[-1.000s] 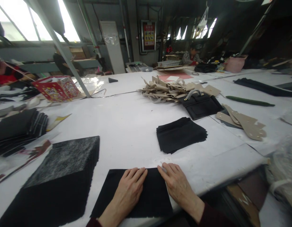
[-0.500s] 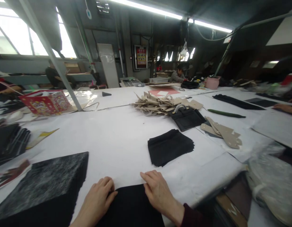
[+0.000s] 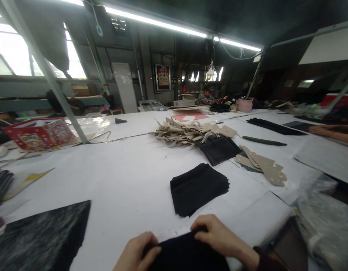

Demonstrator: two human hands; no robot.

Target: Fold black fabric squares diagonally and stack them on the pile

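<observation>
The person's left hand (image 3: 138, 251) and right hand (image 3: 216, 234) both work on a black sheet (image 3: 187, 254), which lies on the near side of the black stack (image 3: 199, 190) and runs out of view toward the person. The left hand's grip is closed on the sheet's far left corner, thumb on top and fingers bent around the edge; the right hand's grip pinches the far right corner in the same way, so each holds the cloth and the far edge spans the gap between them. A dark red sleeve (image 3: 268, 259) shows at the right wrist. The black stack itself lies flat on the white desk (image 3: 120, 184), its edges uneven, apart from both hands. Well to the left of the stack, toward the person, is a thick pile with a mottled grey top (image 3: 44, 237). Just beyond the stack lies a black bag (image 3: 217, 148) with a grey handle, and farther past it a loose heap of beige pieces (image 3: 176, 131). To the right of the stack are flat beige cutouts (image 3: 265, 165), with a long green cucumber (image 3: 264, 141) beyond them. Far left of the stack, a red patterned box (image 3: 38, 133) stands near a slanting pole (image 3: 58, 96). Far to its right, another person's forearm (image 3: 334, 131) reaches in over the desk.
</observation>
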